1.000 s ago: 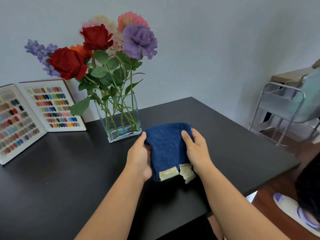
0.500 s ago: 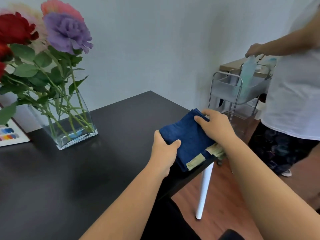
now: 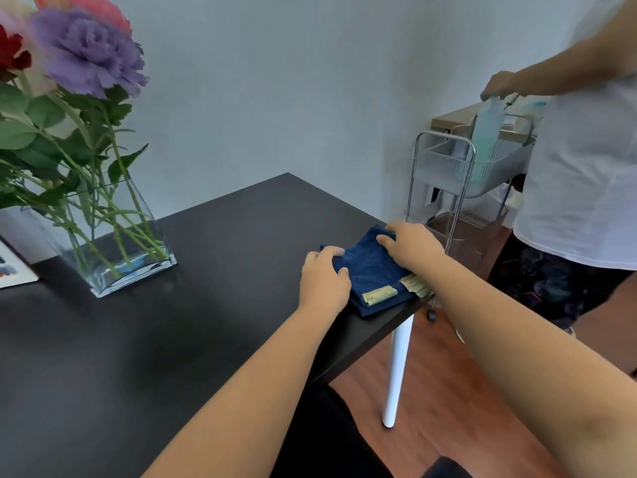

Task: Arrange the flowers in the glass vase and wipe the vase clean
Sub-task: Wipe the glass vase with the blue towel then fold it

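Observation:
A folded dark blue cloth (image 3: 374, 270) with pale labels lies at the right front corner of the black table (image 3: 206, 305). My left hand (image 3: 324, 276) grips its left edge, and my right hand (image 3: 412, 246) rests on its far right side with fingers curled over it. The square glass vase (image 3: 113, 243) stands at the far left, holding water and green stems. Its flowers (image 3: 86, 56), purple, red and pink, are partly cut off by the frame's edge.
A colour sample book's corner (image 3: 13, 270) shows at the left edge. Right of the table stands a metal cart (image 3: 458, 170), with another person (image 3: 579, 167) in a white shirt holding a bottle over it. A white table leg (image 3: 396, 370) meets the wooden floor.
Both hands carried the cloth from in front of the vase to the table's right front corner and lowered it flat. My view turned right, bringing the other person into sight.

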A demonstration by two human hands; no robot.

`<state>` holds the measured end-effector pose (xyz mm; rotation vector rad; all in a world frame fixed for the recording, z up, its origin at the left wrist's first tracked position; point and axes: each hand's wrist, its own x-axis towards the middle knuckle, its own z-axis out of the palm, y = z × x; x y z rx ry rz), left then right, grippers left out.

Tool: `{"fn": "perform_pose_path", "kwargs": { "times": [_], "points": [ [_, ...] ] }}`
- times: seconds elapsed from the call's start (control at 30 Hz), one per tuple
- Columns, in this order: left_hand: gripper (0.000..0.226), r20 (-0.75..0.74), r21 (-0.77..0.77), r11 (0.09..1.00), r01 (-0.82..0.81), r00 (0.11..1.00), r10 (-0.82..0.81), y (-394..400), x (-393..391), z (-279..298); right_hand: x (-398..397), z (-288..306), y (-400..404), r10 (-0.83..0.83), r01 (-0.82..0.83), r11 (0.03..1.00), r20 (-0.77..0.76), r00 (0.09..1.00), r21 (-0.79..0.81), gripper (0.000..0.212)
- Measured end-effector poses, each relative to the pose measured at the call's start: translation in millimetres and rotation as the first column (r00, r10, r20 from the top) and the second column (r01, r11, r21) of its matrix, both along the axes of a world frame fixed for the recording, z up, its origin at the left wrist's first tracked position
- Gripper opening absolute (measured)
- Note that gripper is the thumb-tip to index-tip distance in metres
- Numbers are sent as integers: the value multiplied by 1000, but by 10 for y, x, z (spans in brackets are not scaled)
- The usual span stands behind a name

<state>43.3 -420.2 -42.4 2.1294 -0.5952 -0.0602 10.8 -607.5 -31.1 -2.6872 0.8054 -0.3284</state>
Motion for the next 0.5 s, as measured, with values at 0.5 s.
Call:
{"fn": "perform_pose_path", "kwargs": {
  "times": [0.5],
  "points": [
    [70, 175, 640, 750, 167, 919, -354, 148, 17, -163, -90, -177, 125, 311, -349, 929, -252, 916, -121, 53]
  ]
}}
